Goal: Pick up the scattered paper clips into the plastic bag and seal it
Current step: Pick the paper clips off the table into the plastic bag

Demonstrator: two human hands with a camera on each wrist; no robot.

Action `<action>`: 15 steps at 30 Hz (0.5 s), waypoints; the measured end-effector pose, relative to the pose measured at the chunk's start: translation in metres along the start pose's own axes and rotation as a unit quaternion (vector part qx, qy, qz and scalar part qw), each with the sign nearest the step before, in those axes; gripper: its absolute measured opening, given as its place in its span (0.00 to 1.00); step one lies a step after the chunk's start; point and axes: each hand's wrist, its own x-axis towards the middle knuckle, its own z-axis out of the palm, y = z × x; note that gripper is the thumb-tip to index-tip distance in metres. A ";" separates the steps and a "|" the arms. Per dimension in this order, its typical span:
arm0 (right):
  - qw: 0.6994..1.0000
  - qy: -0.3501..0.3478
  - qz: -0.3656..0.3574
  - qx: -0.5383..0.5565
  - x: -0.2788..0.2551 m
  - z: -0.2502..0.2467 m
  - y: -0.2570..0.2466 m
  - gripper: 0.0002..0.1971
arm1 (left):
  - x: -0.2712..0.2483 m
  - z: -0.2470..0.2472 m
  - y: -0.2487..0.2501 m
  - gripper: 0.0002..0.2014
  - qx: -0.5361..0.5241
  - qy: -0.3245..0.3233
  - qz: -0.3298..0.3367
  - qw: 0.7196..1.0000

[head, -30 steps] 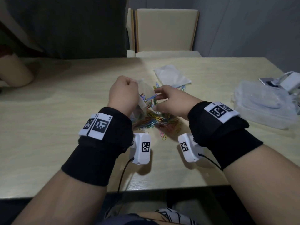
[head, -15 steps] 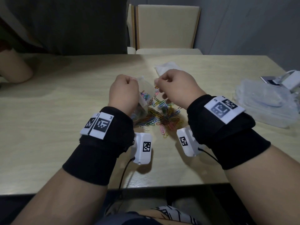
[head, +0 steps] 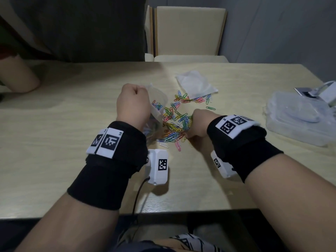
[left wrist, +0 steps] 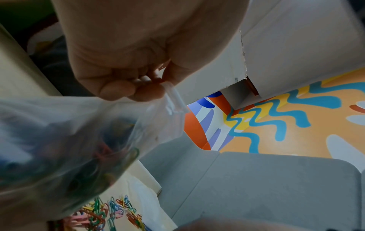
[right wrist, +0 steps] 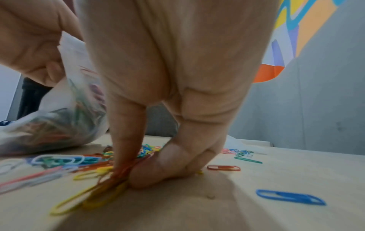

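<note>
Colourful paper clips (head: 174, 122) lie in a loose pile mid-table. My left hand (head: 133, 104) pinches the rim of a clear plastic bag (head: 157, 104) and holds it upright just left of the pile. The left wrist view shows the left hand (left wrist: 136, 89) gripping the plastic bag (left wrist: 69, 140), which has several clips inside. My right hand (head: 197, 124) is down on the pile's near right side. In the right wrist view, the right hand (right wrist: 130, 170) pinches several yellow and orange paper clips (right wrist: 94, 193) against the table, with the plastic bag (right wrist: 59, 121) to its left.
A second flat plastic bag (head: 196, 84) lies beyond the pile. A clear plastic container (head: 298, 119) and a white device (head: 325, 90) stand at the right. Another person's arm (head: 18, 75) rests at the far left. A chair (head: 189, 33) stands behind the table.
My right hand has dropped from the bag's mouth to the pile and closed its fingers on several clips. The left hand has kept the bag in place.
</note>
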 end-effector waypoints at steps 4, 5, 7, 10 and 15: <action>1.000 0.021 -0.001 0.024 0.009 0.002 -0.004 0.42 | 0.001 0.000 -0.004 0.11 0.001 -0.011 0.002 1.000; 1.000 0.012 -0.003 0.013 0.011 0.006 -0.007 0.49 | 0.001 0.000 -0.005 0.11 0.001 -0.013 0.004 1.000; 0.999 0.010 -0.015 -0.031 0.017 0.016 -0.011 0.56 | 0.000 0.001 -0.005 0.11 0.003 -0.021 0.010 1.000; 0.998 0.033 -0.040 -0.041 0.021 0.020 -0.015 0.47 | -0.001 0.004 -0.007 0.12 0.004 -0.031 0.009 0.999; 0.995 0.039 -0.080 -0.041 0.016 0.012 -0.009 0.23 | -0.002 0.007 -0.006 0.14 -0.001 -0.035 0.001 0.999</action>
